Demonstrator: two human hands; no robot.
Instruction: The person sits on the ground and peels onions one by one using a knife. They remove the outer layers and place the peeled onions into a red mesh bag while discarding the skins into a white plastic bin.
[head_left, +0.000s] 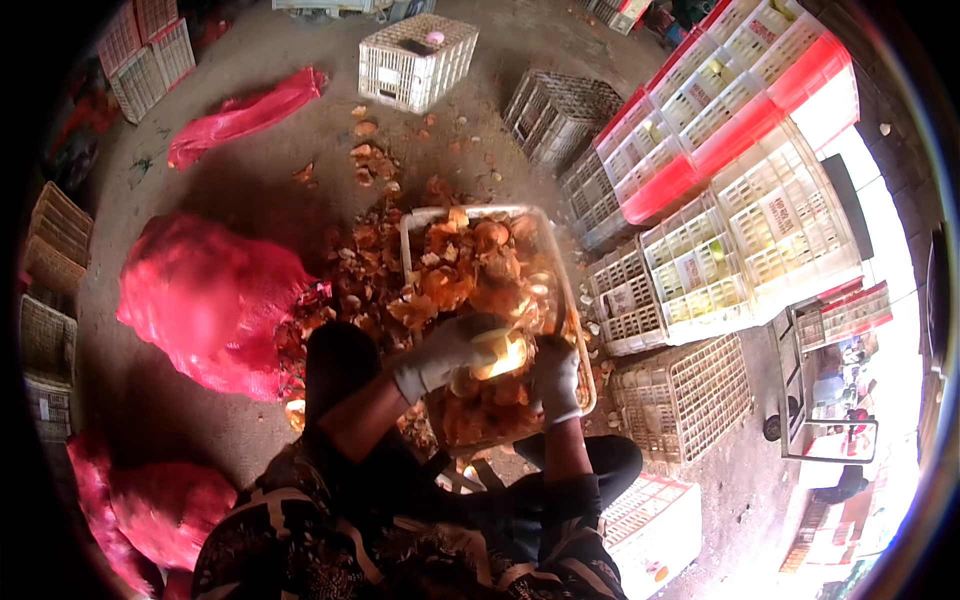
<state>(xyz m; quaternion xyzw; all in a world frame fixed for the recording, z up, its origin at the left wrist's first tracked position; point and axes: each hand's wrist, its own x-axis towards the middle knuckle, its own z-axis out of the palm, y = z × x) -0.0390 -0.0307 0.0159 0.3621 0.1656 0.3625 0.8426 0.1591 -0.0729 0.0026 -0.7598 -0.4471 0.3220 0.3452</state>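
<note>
My left hand, in a pale work glove, holds a peeled, yellowish-white onion that catches the light. Close beside it on the right, my gloved right hand is closed around the dark handle of what looks like a knife, its narrow end directed away from me. Both hands are above a plastic crate heaped with brown onions and loose skins. How far the blade is from the onion in my hand cannot be told.
A full red mesh sack stands left of the crate, with skins littering the floor between them. Stacked white crates of pale produce line the right side. Another crate and a flattened red sack lie ahead.
</note>
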